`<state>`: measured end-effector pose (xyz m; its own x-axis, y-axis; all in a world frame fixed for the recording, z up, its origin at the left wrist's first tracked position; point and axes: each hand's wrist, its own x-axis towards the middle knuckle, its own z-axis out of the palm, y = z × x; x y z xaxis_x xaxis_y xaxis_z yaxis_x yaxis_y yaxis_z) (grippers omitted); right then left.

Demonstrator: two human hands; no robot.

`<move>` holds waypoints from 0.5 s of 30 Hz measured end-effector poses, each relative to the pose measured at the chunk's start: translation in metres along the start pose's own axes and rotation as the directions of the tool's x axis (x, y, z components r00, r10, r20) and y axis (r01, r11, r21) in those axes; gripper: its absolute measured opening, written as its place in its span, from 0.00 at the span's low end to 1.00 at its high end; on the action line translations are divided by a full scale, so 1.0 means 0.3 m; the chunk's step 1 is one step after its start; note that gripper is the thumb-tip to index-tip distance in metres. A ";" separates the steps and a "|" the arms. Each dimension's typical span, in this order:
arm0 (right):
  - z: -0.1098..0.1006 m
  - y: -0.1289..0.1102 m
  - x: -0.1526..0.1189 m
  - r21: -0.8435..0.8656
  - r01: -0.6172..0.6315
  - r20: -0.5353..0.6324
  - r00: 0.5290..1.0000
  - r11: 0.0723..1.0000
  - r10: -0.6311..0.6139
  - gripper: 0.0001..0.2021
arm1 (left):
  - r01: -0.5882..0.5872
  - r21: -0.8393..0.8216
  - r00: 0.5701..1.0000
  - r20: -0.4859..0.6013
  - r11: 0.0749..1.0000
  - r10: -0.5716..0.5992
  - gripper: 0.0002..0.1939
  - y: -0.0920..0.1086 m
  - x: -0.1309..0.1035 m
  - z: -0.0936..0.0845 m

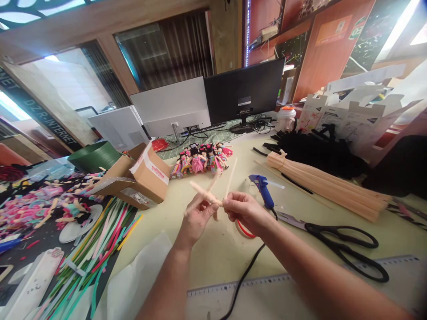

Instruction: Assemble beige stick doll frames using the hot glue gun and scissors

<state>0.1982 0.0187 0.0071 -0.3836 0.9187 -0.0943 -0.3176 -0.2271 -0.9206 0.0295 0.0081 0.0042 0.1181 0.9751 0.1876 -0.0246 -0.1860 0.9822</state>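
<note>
Between my two hands, over the middle of the table, are beige pipe cleaners point(204, 191) twisted together, with loose ends sticking up and out. My left hand point(195, 222) pinches the twisted part between thumb and fingers. My right hand point(245, 210) pinches the same piece at its right end, close to the left fingertips, where one thin strand rises upward. A blue hot glue gun point(263, 190) lies just beyond my right hand. Part of a red ring point(246, 231) shows beneath that hand. Large black-handled scissors point(333, 240) lie to the right of my right forearm.
Small dolls point(203, 160) cluster at the back, beside an open cardboard box point(150, 178). A bundle of beige pipe cleaners point(327, 186) and black ones point(310, 151) lie right. Coloured stems point(96, 240) lie left. A ruler point(240, 284) and the black cord point(245, 280) cross the front.
</note>
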 end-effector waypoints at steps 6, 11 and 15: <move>0.024 0.000 -0.012 -0.513 0.283 -0.135 0.905 0.810 -0.402 0.11 | 0.090 -0.172 0.982 -0.146 0.981 -0.116 0.14 -0.061 -0.005 0.080; 0.030 0.019 -0.029 -0.793 0.403 0.081 0.813 0.456 -0.577 0.08 | 0.134 -0.363 0.961 -0.178 0.922 -0.210 0.16 -0.060 -0.017 0.103; 0.039 0.028 -0.030 -0.803 0.407 0.096 0.809 0.435 -0.580 0.10 | 0.140 -0.426 0.950 -0.196 0.894 -0.242 0.13 -0.064 -0.016 0.104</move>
<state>0.1888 0.0047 0.0046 -0.2092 0.8436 0.4945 0.4021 0.5351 -0.7429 0.0603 0.0032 -0.0155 -0.0768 0.9952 -0.0599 -0.4282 0.0213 0.9034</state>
